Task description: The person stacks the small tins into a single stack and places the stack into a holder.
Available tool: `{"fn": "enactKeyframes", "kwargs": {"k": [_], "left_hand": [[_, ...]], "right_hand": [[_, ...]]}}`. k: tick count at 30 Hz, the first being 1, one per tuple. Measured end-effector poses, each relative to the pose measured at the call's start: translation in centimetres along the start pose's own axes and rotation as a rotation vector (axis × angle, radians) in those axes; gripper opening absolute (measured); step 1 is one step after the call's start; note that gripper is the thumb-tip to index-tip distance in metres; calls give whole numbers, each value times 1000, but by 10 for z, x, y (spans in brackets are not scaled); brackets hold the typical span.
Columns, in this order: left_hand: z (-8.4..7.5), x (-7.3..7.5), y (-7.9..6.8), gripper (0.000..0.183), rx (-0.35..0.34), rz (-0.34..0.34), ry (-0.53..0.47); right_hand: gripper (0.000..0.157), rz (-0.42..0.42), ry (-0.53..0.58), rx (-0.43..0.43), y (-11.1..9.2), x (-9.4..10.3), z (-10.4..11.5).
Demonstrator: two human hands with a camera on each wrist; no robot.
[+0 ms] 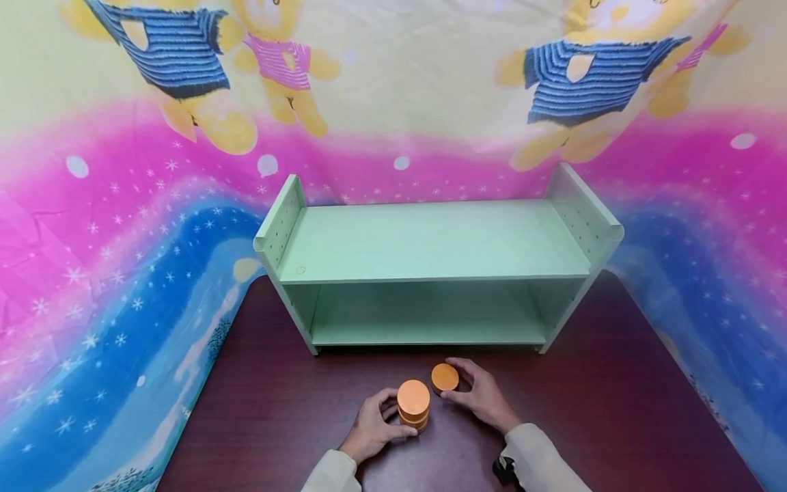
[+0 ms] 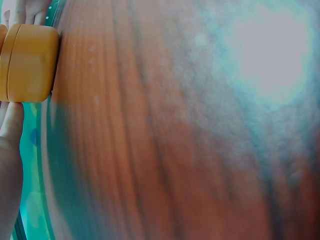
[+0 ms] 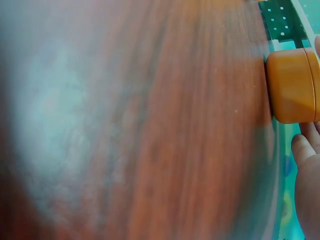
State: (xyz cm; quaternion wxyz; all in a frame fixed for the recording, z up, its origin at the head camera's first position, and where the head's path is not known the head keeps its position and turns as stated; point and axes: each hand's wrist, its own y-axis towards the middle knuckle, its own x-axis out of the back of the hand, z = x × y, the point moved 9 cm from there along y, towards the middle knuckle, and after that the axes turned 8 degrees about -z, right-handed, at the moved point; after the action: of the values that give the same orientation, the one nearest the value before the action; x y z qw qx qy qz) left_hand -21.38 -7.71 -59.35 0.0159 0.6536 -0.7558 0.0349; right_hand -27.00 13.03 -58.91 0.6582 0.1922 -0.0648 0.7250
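Observation:
Two orange round lidded jars are stacked one on the other near the front middle of the table. The upper jar (image 1: 413, 396) shows its flat lid, and the lower jar (image 2: 32, 62) sits on the wood with a lid seam visible. My left hand (image 1: 372, 425) grips the stack from the left, thumb in front and fingers behind. Just right of the stack and a little farther back stands a third orange jar (image 1: 445, 377), also with a lid seam in the right wrist view. Thumb and fingers of my right hand (image 1: 482, 396) hold it from the right side.
A pale green two-level shelf (image 1: 430, 239) stands behind the jars, with raised side panels. The dark reddish-brown table (image 1: 246, 424) reaches out to both sides. Behind it hangs a cloth backdrop (image 1: 399, 89) with printed bears. A dark band (image 1: 504, 469) sits at the right wrist.

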Motion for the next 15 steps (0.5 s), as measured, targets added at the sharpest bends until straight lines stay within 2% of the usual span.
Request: {"fn": "enactKeyframes", "kwargs": {"k": [9,15], "left_hand": [[-3,-1,-2,60,-18,1,-16],[-3,0,-1,60,-1,-1,-28]], "right_hand": [[66,8,-22,4,0,0,2],[65,17,-20,-13,0,-1,1]]}}
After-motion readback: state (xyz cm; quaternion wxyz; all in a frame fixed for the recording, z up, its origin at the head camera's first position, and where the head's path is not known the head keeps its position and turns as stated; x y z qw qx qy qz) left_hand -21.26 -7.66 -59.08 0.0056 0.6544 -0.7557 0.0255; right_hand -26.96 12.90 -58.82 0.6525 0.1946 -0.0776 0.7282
